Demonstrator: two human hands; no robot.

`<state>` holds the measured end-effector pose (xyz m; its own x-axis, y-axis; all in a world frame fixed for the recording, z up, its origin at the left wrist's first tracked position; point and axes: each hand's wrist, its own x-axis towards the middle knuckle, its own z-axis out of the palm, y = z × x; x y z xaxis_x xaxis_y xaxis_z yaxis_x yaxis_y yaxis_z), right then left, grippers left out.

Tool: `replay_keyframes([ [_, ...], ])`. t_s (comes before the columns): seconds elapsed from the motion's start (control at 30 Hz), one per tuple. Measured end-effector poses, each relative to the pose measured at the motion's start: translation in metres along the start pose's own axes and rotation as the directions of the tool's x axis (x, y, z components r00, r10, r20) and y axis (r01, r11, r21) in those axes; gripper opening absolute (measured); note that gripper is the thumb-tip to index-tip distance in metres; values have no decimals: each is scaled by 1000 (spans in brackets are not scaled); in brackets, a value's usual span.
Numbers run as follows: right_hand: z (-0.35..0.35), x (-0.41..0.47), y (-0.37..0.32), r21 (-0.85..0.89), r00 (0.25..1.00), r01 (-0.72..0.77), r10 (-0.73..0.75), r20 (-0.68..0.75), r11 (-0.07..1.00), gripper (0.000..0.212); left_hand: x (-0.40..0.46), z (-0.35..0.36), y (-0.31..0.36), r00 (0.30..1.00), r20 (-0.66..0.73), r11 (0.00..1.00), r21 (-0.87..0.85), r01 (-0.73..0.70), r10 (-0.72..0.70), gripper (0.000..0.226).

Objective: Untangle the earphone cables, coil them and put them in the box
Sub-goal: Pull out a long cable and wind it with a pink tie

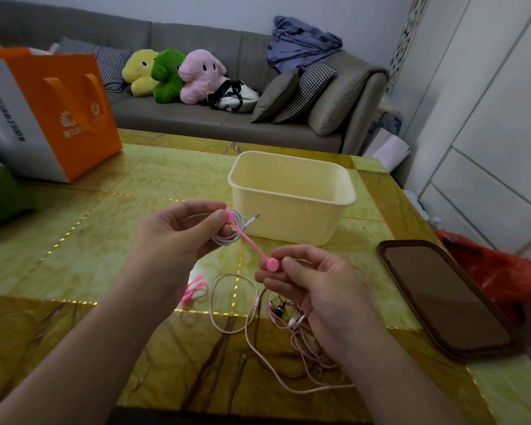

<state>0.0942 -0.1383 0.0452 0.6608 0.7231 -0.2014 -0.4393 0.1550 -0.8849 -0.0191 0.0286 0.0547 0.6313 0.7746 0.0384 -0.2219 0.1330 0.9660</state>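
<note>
- Head view, upper centre: a cream plastic box (292,191) is seen standing open-topped on the yellow-green table (105,210); the part of its interior that shows holds nothing, though its floor is hidden by the near wall.
- Centre of the frame: a coiled white earphone cable (232,233) is gripped in the left hand (178,231), fingers curled round the coil and the thumb pressed on one end of a pink tie (249,240); the cable's plug (255,216) is seen pointing toward the box, just beside its near wall.
- The other round end of the pink tie is pinched between thumb and forefinger of the right hand (307,286) — the strap is stretched taut between the two hands.
- Lower centre: tangled pink earphone cables (242,314) are left lying loose on the table under the right hand, with spare pink ties (193,288) to their left.
- Right of the frame: a dark tray (442,296) is set along the table's right edge, with a red bag (491,271) beyond it.
- Upper left: an orange paper bag (59,111) is stood near the far edge — open tabletop is left between it and the box.
</note>
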Motion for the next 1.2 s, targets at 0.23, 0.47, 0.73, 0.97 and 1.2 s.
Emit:
replay_keyframes([
  [0.23,-3,1,1,80,998,-19,14,69,997,27,4,-2,-1,999,-45,1000,-30,7,-8,27],
  [0.47,2,1,20,-156,999,-24,29,31,987,14,7,-8,8,997,-79,990,-142,-4,-8,14],
  [0.73,31,13,52,-384,998,13,12,62,923,12,14,-22,13,989,-146,985,-167,-43,19,15],
  [0.97,59,40,93,-686,983,89,47,177,722,47,20,-27,14,987,-162,981,-188,-41,11,10],
  [1.2,75,53,93,-814,977,187,-22,210,550,43,22,-33,19,986,-169,977,-207,-43,8,9],
])
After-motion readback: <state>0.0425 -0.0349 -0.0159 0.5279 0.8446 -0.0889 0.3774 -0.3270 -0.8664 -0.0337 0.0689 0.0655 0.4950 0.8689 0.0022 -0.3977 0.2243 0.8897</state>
